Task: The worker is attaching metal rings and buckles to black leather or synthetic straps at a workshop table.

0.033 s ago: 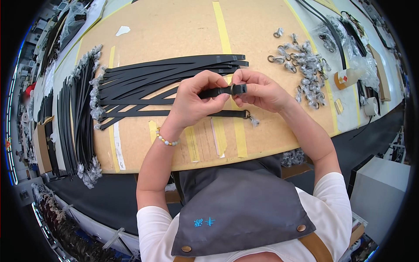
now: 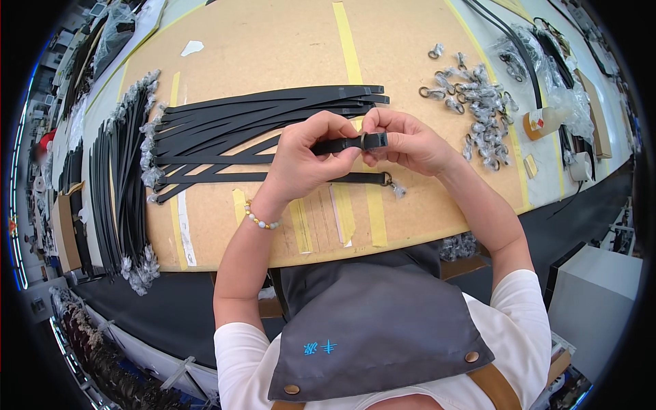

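Note:
Above the table, my left hand (image 2: 311, 152) pinches a black strap (image 2: 335, 146) between thumb and fingers. Its end passes through a bronze-coloured metal ring (image 2: 363, 139), and the tip sticks out to the right. My right hand (image 2: 410, 143) grips at the ring, thumb and fingers closed there; its fingers partly hide how ring and strap meet. Behind and left of my hands lie several black straps (image 2: 225, 113), their left ends bearing plastic-wrapped hardware (image 2: 152, 147). Just below my hands, one strap (image 2: 342, 179) ends in a ring with a wrapped clasp (image 2: 398, 191).
A pile of plastic-wrapped metal clasps (image 2: 482, 116) spreads over the right of the board (image 2: 273, 55). Beyond it stand a bottle of amber liquid (image 2: 540, 123) and a white roll (image 2: 579, 167). More black straps (image 2: 123, 184) hang over the table's front edge at left.
Both hands keep their hold; the strap end and my right fingers have shifted very slightly.

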Demonstrator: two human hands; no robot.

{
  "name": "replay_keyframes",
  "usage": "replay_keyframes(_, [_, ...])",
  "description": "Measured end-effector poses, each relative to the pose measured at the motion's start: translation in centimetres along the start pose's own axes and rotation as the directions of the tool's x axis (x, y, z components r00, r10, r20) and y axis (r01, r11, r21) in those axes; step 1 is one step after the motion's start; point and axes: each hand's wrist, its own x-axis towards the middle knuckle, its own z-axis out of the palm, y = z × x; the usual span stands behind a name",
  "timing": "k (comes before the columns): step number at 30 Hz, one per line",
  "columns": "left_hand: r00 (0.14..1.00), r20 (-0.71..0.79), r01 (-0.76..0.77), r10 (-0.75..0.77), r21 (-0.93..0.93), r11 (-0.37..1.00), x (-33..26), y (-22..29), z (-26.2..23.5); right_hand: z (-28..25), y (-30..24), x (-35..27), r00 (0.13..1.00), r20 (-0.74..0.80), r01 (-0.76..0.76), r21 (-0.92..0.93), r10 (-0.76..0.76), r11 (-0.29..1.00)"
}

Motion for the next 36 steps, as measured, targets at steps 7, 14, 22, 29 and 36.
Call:
replay_keyframes(7, [0.993,-0.057,-0.096,0.102,0.099,0.990,-0.4,0.3,0.3,-0.2,0.1,0.1,0.998,0.034,0.058,0.039,-0.059,0.998])
replay_keyframes(14, [0.982,-0.021,-0.178,0.188,0.222,0.958,-0.6,1.3,0.8,-0.6,0.5,0.1,0.996,0.039,0.085,-0.026,-0.084,0.996])
replay_keyframes(22, [0.961,0.039,-0.264,0.274,0.425,0.866,-0.8,0.3,1.4,1.7,0.8,-0.7,0.982,-0.188,-0.056,-0.371,-0.017,0.927])
replay_keyframes(29, [0.992,0.034,-0.124,0.120,0.350,0.928,-0.6,0.3,1.7,2.1,1.1,-0.5,0.948,-0.314,-0.150,-0.575,-0.048,0.804])
replay_keyframes(36, [0.996,0.090,-0.041,0.012,0.333,0.942,-0.3,0.2,1.0,1.6,0.9,-0.3,0.958,-0.280,-0.162,-0.339,0.064,0.927])
